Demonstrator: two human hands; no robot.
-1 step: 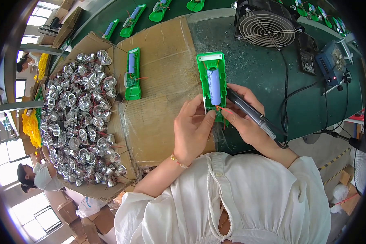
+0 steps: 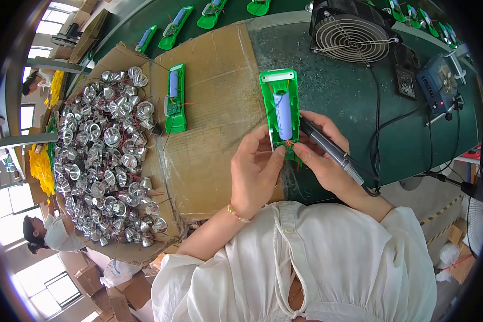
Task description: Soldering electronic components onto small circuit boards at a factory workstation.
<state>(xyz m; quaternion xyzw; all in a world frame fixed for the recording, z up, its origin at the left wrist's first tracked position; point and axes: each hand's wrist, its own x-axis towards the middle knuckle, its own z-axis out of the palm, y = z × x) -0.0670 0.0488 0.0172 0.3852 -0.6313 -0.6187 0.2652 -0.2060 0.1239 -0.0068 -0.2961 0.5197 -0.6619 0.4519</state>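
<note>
My left hand (image 2: 255, 169) is closed round the lower end of a green plastic casing (image 2: 267, 94). Inside the casing lies a purple cylindrical battery (image 2: 283, 115), with a small green circuit board below it. The left thumb presses beside the board. My right hand (image 2: 324, 155) has a black soldering iron (image 2: 327, 140) between its fingers; the iron's tip is hidden behind the casing. The right thumb and a finger meet at a thin red wire (image 2: 299, 146) by the board. A second green casing (image 2: 175, 110) with a battery lies on the cardboard to the left.
A heap of silver reflector cups (image 2: 111, 137) fills a cardboard box at left. A black fan (image 2: 351, 37) stands at the back. The blue soldering station (image 2: 437, 83) and its black cables (image 2: 378, 126) are on the right. More green casings (image 2: 175, 27) line the far side.
The casing and my left hand have shifted very slightly; both hands keep the same grip.
</note>
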